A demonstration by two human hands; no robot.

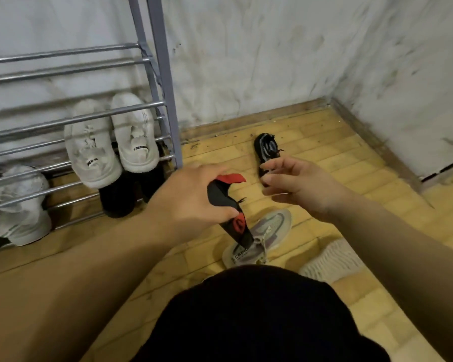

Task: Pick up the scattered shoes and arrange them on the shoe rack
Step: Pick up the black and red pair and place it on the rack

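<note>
Left hand (191, 197) grips a black-and-red shoe (230, 210); right hand (296, 184) hovers loosely open, holding nothing.
White sneakers (110, 142) sit on the metal shoe rack (71, 118); a black shoe (266, 150) and grey sneaker (267, 231) lie on the floor.

Yellow tiled floor (324, 142) meets a stained white wall (259, 61) at a brown skirting (372, 137). A pale ribbed mat (330, 259) lies at right.

Home entryway corner: shoe rack (152, 105), scuffed walls (259, 61).
</note>
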